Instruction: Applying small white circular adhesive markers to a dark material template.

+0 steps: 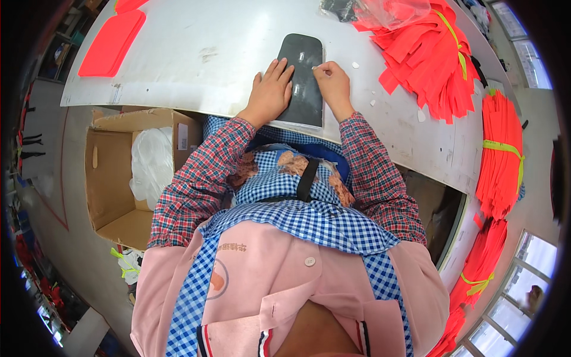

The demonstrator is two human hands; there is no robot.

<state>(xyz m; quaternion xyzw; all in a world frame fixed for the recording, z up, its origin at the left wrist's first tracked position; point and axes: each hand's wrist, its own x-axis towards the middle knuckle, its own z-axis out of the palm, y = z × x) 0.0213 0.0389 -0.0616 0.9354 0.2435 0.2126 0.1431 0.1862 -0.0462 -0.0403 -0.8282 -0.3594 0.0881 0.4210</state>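
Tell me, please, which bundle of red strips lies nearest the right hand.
The fanned bundle on the tabletop, partly under clear plastic; the others are farther right.

I count one left hand (270, 98) and one right hand (336, 89), one black rounded panel (304, 62), and one white worktable (202, 35). There are three tied red-orange strip bundles (422, 68), two flat red-orange shapes (113, 44), single or stacked I can't tell, at least three white scraps (421, 115), one cardboard box (107, 178), two plaid sleeves (196, 184), one gingham apron (315, 221) and one shirt button (309, 262).
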